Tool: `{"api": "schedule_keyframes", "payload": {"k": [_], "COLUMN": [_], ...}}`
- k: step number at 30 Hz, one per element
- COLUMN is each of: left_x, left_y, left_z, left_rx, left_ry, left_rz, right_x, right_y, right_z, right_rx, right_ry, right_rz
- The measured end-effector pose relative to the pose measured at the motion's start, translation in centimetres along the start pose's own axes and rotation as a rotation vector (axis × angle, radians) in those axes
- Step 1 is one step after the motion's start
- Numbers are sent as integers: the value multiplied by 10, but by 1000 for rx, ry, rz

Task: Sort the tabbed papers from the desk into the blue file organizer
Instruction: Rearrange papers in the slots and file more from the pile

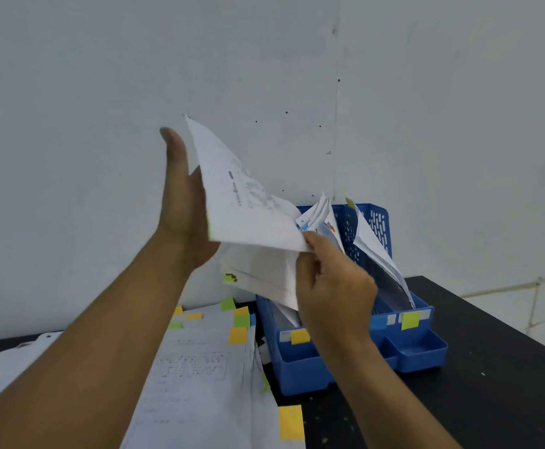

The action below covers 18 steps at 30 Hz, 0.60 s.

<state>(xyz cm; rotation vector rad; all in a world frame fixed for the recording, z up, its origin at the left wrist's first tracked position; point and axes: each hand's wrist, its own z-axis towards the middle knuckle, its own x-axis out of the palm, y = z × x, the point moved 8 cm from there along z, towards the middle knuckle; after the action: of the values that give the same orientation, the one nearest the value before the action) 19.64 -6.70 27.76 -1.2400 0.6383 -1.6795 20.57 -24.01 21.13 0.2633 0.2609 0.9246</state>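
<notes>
Fingers of your right hand (pixel 336 286) curl round the near corner of a printed sheet (pixel 248 202), thumb on top, pinching it. Your left hand (pixel 183 202) stands edge-up beside the sheet's far side, thumb raised, palm against the paper; the fingers are hidden behind the sheet, so you cannot tell whether they curl round it. The sheet is lifted clear of the desk, tilted up toward the wall (pixel 102 92).

Under the raised sheet, more white papers (pixel 261 277) hang in a loose bundle over the left compartment of the blue file organizer (pixel 420 348); a green tab (pixel 227 278) shows at their left edge. The organizer's right compartment holds leaning papers (pixel 378 251). Its front carries a yellow note (pixel 299 336) on the left and a lime note (pixel 410 320) on the right, with small open trays below.

Left of the organizer, a spread pile of tabbed papers (pixel 200 367) lies on the black desk (pixel 491 367), yellow, green and orange tabs along its top and right edges. One yellow tab (pixel 291 422) juts out at the pile's lower right.
</notes>
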Motion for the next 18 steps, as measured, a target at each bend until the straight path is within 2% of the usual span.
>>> {"api": "schedule_keyframes", "payload": {"k": [2,5,8,12,18], "left_x": [5,-4,-27,-48,-76], "left_y": [-11,-25,-38,-35,-13], "left_z": [-4,-6,-6,-15,-19], "left_rx": [20,13,23,-89,-158], "left_ry": [-13,-175,-320,-326,-371], "left_rz": [40,252,371,515,851], "right_x": [-6,-9,1,22,26], "right_y": [1,5,-11,-49,-74], "right_z": [7,2,-13,-42,-74], "right_rx": [-82,-178,-126,-72,-102], "right_ry": [-43,-50,82,269,304], "right_rz": [-81,-108,-116,-251,-323]}}
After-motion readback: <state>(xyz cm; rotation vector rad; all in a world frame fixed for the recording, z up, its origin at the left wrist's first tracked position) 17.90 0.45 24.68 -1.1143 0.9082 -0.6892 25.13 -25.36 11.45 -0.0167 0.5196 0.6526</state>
